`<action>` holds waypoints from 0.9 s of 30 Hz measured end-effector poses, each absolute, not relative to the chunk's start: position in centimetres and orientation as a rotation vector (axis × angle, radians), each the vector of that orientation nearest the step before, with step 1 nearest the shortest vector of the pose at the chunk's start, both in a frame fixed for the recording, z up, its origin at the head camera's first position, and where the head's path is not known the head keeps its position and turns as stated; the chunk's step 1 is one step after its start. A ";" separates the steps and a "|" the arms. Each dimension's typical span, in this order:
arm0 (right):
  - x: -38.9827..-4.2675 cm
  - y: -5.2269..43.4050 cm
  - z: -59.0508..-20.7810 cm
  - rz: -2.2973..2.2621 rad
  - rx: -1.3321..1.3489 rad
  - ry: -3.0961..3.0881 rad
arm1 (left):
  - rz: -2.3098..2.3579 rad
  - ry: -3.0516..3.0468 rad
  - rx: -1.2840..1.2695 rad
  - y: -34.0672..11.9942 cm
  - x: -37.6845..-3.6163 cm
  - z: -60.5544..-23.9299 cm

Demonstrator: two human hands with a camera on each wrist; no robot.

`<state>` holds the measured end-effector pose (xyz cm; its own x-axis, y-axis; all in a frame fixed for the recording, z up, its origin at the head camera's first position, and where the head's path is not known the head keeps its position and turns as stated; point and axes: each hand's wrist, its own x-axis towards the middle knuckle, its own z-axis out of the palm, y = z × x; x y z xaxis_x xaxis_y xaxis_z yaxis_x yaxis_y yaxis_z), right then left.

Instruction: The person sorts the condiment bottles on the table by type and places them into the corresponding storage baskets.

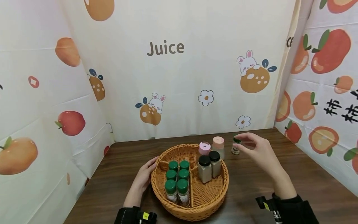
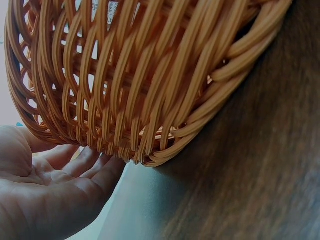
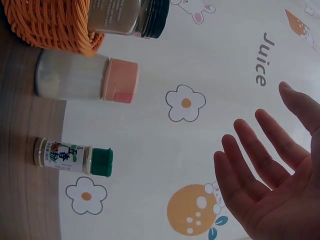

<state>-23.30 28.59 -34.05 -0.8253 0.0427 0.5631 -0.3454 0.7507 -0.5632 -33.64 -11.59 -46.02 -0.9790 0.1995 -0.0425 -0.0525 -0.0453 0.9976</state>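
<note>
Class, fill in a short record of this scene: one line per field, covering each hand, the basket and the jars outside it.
left hand: open, fingers against the basket's left wall
right hand: open, beside the small green-capped jar, not gripping it
basket: round wicker, divided, on the table
basket contents: six green-capped jars left, two black-capped jars right
outside basket: small green-capped jar, pink-capped jar, both upright on the table

This is a small staged booth rather than a lived-in room: a dark wood-grain desk [image 1: 279,186] is closed in on three sides by hanging printed cloth [image 1: 195,77] showing cartoon oranges, rabbits, flowers and the word "Juice". A wicker basket [image 1: 208,203] of spice jars [image 1: 177,182] suggests a kitchen-style sorting setup.
</note>
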 end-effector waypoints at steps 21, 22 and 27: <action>-25.4 33.9 -36.9 1.795 0.207 -2.046 | 2.135 2.046 0.137 -11.7 -33.6 -46.0; -25.5 34.1 -37.1 1.882 0.221 -1.992 | 2.135 2.045 0.136 -11.7 -33.6 -46.0; -25.7 35.0 -38.0 2.253 0.234 -1.746 | 2.133 2.046 0.136 -11.6 -33.6 -45.9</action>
<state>-25.69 34.97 -37.95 -0.9474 0.1215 0.2961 -0.3170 -0.2298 -0.9201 -33.58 -11.65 -45.92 -0.9791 0.1943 -0.0597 -0.0678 -0.0351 0.9971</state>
